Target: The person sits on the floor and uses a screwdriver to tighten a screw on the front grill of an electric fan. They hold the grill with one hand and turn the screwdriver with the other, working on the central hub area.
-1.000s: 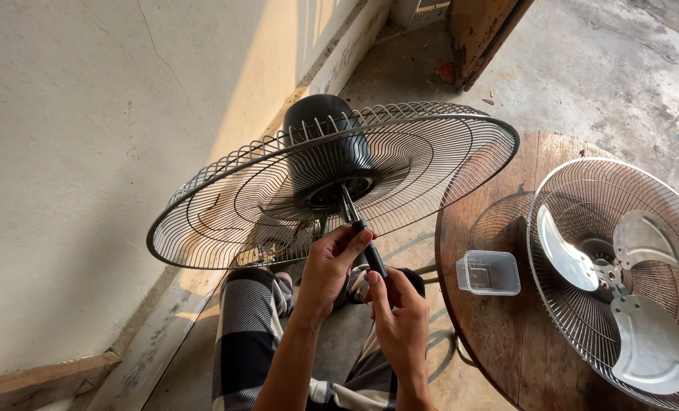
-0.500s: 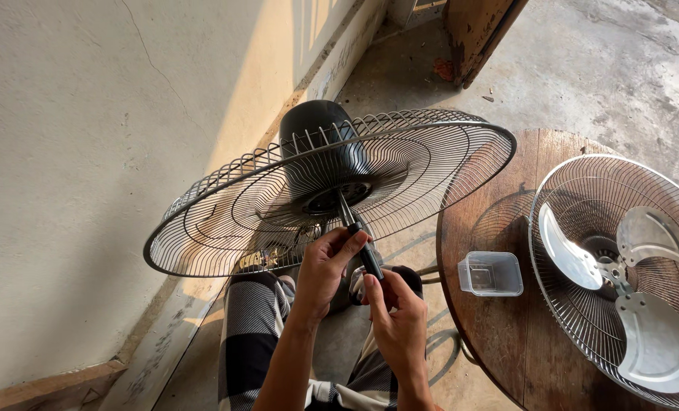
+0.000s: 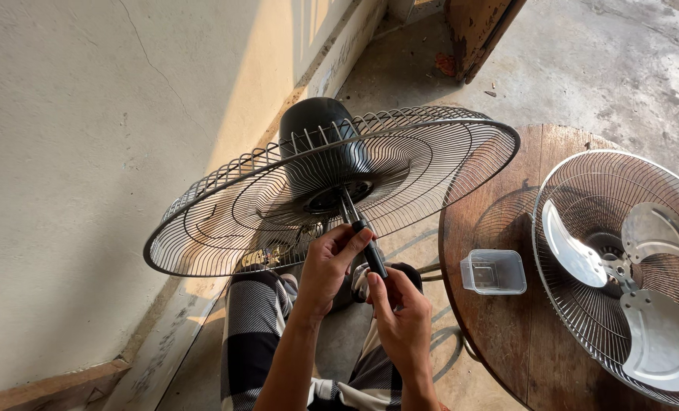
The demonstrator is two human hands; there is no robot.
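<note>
I see my left hand [image 3: 330, 262] and right hand [image 3: 404, 320] both pinching the screwdriver [image 3: 364, 243]; its tip seems to sit in the hub of the grille [image 3: 225, 209], in front of the black motor [image 3: 316, 129]. A plastic box [image 3: 494, 272] sits on the round table [image 3: 499, 342] beside a bladed grille [image 3: 628, 266].

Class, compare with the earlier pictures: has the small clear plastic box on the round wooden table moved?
No. The clear plastic box sits at the same spot on the round wooden table, just left of the metal fan guard with blades; only the camera view shifts slightly.
</note>
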